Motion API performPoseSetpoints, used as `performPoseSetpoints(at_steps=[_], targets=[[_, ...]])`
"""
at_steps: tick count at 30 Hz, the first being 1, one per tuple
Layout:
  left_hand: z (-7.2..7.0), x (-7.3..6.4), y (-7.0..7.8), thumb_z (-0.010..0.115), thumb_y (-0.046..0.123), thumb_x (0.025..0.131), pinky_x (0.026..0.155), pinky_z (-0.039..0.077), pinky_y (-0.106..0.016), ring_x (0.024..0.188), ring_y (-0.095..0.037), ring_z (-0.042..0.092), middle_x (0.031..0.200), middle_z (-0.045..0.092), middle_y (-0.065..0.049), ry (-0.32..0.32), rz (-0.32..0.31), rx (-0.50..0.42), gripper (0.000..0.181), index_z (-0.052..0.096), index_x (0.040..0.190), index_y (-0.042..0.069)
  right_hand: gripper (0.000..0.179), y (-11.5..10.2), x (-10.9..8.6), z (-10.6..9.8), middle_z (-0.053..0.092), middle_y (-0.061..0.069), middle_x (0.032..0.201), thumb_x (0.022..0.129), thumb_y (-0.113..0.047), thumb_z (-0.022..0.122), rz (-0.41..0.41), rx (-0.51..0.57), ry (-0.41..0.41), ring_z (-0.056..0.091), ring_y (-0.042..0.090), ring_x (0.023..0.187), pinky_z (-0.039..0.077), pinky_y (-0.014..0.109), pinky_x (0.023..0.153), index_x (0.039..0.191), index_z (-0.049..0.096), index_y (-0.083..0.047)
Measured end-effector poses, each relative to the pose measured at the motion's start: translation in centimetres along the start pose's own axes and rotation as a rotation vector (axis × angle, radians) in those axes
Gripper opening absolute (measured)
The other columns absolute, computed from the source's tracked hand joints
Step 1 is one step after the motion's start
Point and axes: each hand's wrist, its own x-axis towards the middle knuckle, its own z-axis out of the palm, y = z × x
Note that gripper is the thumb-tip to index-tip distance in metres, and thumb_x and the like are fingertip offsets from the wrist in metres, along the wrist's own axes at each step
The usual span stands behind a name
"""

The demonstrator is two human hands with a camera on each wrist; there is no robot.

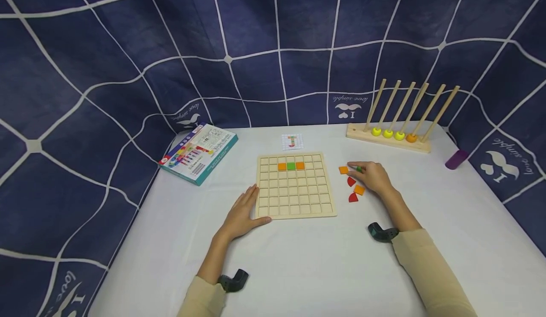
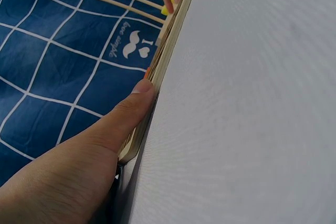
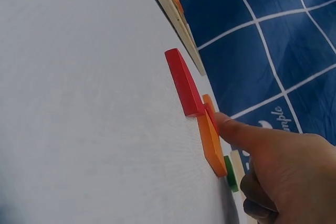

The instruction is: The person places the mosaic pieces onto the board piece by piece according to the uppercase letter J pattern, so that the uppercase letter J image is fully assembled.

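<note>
A wooden grid board (image 1: 296, 216) lies on the white table with a row of orange (image 1: 282, 167), green (image 1: 291, 166) and orange squares near its top. My left hand (image 1: 240, 215) rests along the board's left edge, fingers straight, thumb (image 2: 134, 106) at the near side. To the right of the board, my right hand (image 1: 372, 177) pinches an orange square (image 1: 343, 170) at its right side between thumb and index finger. Under that hand shows a green piece (image 1: 359, 169). Closer to me lie two red quarter-round pieces (image 1: 353, 197) and another orange square (image 1: 359, 190).
A small pattern card (image 1: 292, 141) sits beyond the board. At the back right stands a wooden peg rack (image 1: 388, 139) with yellow and orange beads. A game box (image 1: 198, 153) lies at the back left, and a purple cylinder (image 1: 456, 159) at the right edge.
</note>
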Motion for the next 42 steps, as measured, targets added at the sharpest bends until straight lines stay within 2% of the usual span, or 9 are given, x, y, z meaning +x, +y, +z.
performPoseSetpoints(at_steps=[3,8,16,26,34,36,38,40,42], targets=[[0.0,0.0,0.0,0.067,0.060,0.073,0.112,0.006,-0.035,0.140,-0.022,0.011,0.152,0.016,-0.011,0.002,-0.002,0.001,0.104,0.021,0.146,0.003,0.038,0.0,0.2,0.0,0.036,-0.001,0.049,0.082,-0.030,0.071,-0.004,-0.001,-0.025,0.032,0.017,0.050,0.027,0.030,0.048,0.113,0.067,-0.009],[0.1,-0.1,0.1,0.067,0.060,0.073,0.112,0.006,-0.035,0.140,-0.022,0.012,0.152,0.016,-0.011,0.004,-0.007,0.013,0.104,0.021,0.146,0.003,0.032,-0.1,0.5,0.1,0.037,-0.001,0.051,0.083,-0.029,0.070,-0.005,-0.013,-0.040,0.034,0.018,0.052,0.027,0.030,0.050,0.108,0.070,-0.009],[0.1,-0.1,0.1,0.067,0.060,0.073,0.112,0.008,-0.037,0.139,-0.024,0.013,0.152,0.017,-0.012,0.012,0.001,0.012,0.104,0.022,0.146,0.002,0.030,-1.1,0.5,0.6,0.037,-0.001,0.051,0.081,-0.031,0.071,-0.043,-0.005,0.021,0.033,0.017,0.046,0.024,0.029,0.045,0.104,0.070,-0.010],[0.1,-0.2,0.1,0.066,0.061,0.073,0.112,0.007,-0.037,0.139,-0.023,0.012,0.152,0.017,-0.012,0.014,-0.003,0.015,0.104,0.021,0.146,0.003,0.032,-6.6,1.4,3.2,0.028,-0.006,0.048,0.081,-0.035,0.070,-0.194,0.043,0.113,0.021,0.011,0.043,0.021,0.027,0.041,0.104,0.070,-0.012],[0.0,-0.1,0.2,0.067,0.060,0.073,0.112,0.008,-0.037,0.139,-0.025,0.013,0.151,0.018,-0.013,0.022,0.011,0.016,0.103,0.022,0.145,0.001,0.037,-10.4,2.4,6.2,0.030,-0.005,0.048,0.080,-0.039,0.071,-0.188,0.070,0.113,0.023,0.010,0.044,0.022,0.027,0.040,0.105,0.070,-0.013],[-0.1,-0.1,0.2,0.066,0.061,0.073,0.112,0.007,-0.036,0.139,-0.024,0.012,0.152,0.017,-0.012,0.013,0.005,0.017,0.103,0.022,0.146,0.002,0.038,-11.1,2.6,6.8,0.035,-0.002,0.048,0.079,-0.041,0.071,-0.189,0.076,0.101,0.027,0.012,0.045,0.025,0.029,0.041,0.105,0.070,-0.014],[-0.1,-0.1,0.2,0.066,0.061,0.073,0.112,0.007,-0.036,0.139,-0.023,0.012,0.152,0.017,-0.012,0.008,0.003,0.017,0.103,0.021,0.146,0.002,0.038,-11.5,2.7,7.3,0.050,0.000,0.053,0.079,-0.042,0.071,-0.200,0.074,0.091,0.037,0.013,0.047,0.033,0.030,0.043,0.104,0.070,-0.013],[-0.1,-0.1,0.2,0.066,0.060,0.074,0.112,0.007,-0.036,0.139,-0.023,0.012,0.152,0.017,-0.012,0.007,0.005,0.018,0.103,0.021,0.146,0.002,0.038,-11.8,2.8,7.7,0.063,0.003,0.066,0.079,-0.041,0.071,-0.206,0.060,0.079,0.049,0.015,0.054,0.042,0.032,0.049,0.103,0.071,-0.013],[-0.1,-0.2,0.3,0.066,0.060,0.074,0.112,0.007,-0.036,0.139,-0.023,0.012,0.152,0.017,-0.011,0.007,0.006,0.020,0.103,0.022,0.146,0.002,0.035,-12.0,2.9,8.0,0.070,0.004,0.083,0.079,-0.040,0.072,-0.211,0.039,0.074,0.060,0.019,0.066,0.049,0.036,0.058,0.101,0.071,-0.012]])
